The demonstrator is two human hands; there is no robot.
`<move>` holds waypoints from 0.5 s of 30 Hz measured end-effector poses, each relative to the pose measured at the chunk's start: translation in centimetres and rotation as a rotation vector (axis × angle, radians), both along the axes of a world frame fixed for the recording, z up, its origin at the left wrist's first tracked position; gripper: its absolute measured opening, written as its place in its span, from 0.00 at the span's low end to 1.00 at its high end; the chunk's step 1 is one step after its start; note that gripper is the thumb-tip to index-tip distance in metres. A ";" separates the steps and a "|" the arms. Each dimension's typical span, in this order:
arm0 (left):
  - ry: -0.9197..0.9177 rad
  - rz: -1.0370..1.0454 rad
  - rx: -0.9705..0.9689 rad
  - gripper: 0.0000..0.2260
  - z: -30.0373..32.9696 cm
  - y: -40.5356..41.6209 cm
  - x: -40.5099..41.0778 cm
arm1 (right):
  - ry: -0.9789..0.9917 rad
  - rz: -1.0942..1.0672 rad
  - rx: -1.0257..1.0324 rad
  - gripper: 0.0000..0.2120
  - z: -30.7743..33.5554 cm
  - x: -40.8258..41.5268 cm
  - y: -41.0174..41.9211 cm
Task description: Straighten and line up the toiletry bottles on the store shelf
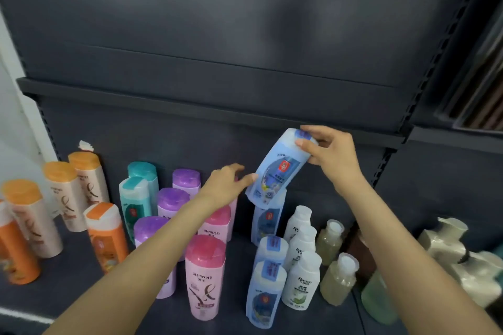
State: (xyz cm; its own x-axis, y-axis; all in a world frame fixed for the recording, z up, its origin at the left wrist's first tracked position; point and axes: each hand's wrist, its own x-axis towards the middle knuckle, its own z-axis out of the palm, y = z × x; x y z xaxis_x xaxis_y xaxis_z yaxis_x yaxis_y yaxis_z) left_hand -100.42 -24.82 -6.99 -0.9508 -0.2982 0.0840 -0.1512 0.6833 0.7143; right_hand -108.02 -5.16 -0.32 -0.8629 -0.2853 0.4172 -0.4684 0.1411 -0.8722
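Progress: mid-task, by my judgement. Pink bottles [206,275], purple bottles [174,200] and white bottles [301,279] stand in rough front-to-back files; orange bottles [25,223] at left look staggered.
Left to do: seat the lifted bottle, then square the orange group.
Blue bottle [279,167]: in the air, tilted, cap up and to the right, above the blue row [268,291] (its base is close over the rearmost one).
Right hand [330,153]: pinching the cap end, fingers curled round it.
Left hand [227,183]: fingers extended, tips touching the bottle's lower edge, steadying, not wrapped.
Shelf [81,288]: dark.
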 end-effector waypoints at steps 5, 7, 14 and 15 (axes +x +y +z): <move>-0.141 0.023 1.089 0.22 2.5 1.4 0.7 | -0.135 0.038 -0.288 0.12 0.6 0.4 2.0; -0.101 0.027 1.224 0.18 3.1 1.7 0.9 | -0.158 0.054 -0.346 0.13 0.3 0.4 2.5; 0.182 0.165 1.240 0.10 2.9 1.9 0.8 | -0.331 0.156 -0.472 0.17 -1.8 1.1 2.8; 0.245 0.183 1.204 0.09 2.9 1.9 0.9 | -0.381 0.175 -0.490 0.17 -2.1 1.2 2.7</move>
